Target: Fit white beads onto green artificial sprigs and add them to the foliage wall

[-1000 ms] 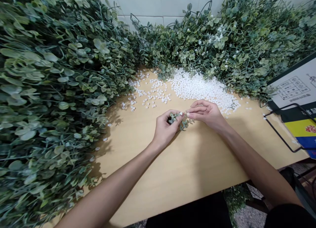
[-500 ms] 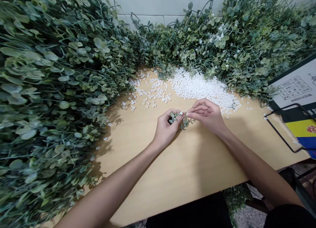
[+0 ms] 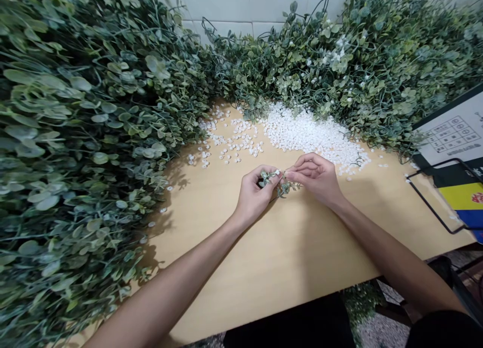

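Over the middle of the table, my left hand (image 3: 255, 191) is closed around a small sprig of artificial leaves (image 3: 284, 188). A small white piece shows at its thumb and fingertips. Close beside it, my right hand (image 3: 316, 177) pinches at the same sprig, thumb against forefinger, with the other fingers curled. The fingertips of both hands nearly meet, and the exact spot between them is too small to make out. Just behind my right hand spreads a heap of small white beads (image 3: 305, 129).
Piles of artificial foliage line the left (image 3: 94, 137) and back (image 3: 377, 76) of the wooden table (image 3: 241, 267). Loose white beads (image 3: 241, 137) lie scattered left of the heap. At right stand a printed box (image 3: 451, 132) and a black wire frame (image 3: 426, 199). A tiled wall (image 3: 226, 6) is behind.
Both hands stay almost in place on the sprig. My right fingertips have shifted very slightly, and the whole view has moved a little.
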{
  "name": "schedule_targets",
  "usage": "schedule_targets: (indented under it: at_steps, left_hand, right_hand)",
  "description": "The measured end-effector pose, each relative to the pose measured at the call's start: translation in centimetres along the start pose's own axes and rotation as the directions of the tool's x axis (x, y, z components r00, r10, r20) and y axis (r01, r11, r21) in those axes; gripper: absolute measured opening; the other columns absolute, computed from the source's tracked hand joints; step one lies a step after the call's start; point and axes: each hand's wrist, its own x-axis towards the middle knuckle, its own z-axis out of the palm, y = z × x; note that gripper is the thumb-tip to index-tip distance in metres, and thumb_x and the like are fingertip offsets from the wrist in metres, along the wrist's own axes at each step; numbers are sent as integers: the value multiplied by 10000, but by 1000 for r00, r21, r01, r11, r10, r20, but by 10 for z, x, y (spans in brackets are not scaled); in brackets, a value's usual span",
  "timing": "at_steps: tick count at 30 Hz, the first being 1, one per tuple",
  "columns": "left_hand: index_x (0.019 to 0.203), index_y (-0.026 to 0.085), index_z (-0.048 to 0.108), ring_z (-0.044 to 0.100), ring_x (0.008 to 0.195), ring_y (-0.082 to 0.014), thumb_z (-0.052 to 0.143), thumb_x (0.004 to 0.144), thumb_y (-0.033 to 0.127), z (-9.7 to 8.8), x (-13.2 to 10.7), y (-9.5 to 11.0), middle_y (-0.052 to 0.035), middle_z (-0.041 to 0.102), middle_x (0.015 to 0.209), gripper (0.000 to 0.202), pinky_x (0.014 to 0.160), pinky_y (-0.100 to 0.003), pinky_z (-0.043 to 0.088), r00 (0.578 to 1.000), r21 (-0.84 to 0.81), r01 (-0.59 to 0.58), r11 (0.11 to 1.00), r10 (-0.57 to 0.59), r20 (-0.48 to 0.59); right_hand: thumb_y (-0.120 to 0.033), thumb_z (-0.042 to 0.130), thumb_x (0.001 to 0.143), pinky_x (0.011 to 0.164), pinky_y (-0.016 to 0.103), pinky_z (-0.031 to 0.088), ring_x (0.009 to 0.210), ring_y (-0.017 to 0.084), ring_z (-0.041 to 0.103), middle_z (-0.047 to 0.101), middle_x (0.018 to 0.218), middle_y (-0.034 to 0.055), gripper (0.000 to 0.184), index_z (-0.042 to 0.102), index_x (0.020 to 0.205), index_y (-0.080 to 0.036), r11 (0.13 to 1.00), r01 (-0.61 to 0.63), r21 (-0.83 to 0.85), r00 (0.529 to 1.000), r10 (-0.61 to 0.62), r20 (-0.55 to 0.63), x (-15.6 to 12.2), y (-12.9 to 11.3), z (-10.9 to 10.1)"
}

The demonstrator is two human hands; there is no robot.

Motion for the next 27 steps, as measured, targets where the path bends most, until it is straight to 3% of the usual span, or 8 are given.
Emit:
schedule_targets:
  at_steps: [8, 17, 23, 27]
  left_hand:
    - [804, 169, 698, 617, 622, -127, 815, 832, 477, -1, 2, 0, -23, 702, 723, 330, 610, -245, 513, 999, 16, -13, 1000, 13, -32]
    - [805, 170, 695, 615, 629, -128, 814, 837, 471, -2, 2, -1, -25, 702, 723, 326, 621, -248, 506, 1000, 35, -19, 999, 20, -19]
    - [813, 172, 688, 605, 635, -129, 798, 848, 487, -1, 1, 1, -25, 696, 728, 336, 627, -251, 501, 999, 36, -33, 999, 34, -27]
    - [936, 193, 683, 622, 680, -135, 755, 889, 477, 1, -1, 2, -16, 684, 781, 297, 669, -255, 521, 996, 36, -74, 997, 76, -53]
  right_hand:
    - [-481, 972, 636, 819, 389, 688, 803, 231, 803, 811, 877, 31, 480, 641, 879, -233, 1000, -12, -17, 1000, 12, -19, -2, -2, 5]
    - [-426, 979, 646, 785, 346, 680, 758, 201, 793, 807, 849, 21, 440, 660, 874, -226, 999, 17, 31, 999, -16, -31, -3, 3, 7]
    - [-480, 965, 650, 818, 382, 681, 795, 223, 794, 806, 885, 38, 469, 663, 901, -225, 1000, 5, -31, 1000, -6, -26, -1, 0, 7]
    - [-462, 922, 734, 872, 392, 667, 903, 228, 780, 791, 949, 42, 426, 681, 1003, -236, 992, 97, -77, 991, -103, -89, 5, -10, -5]
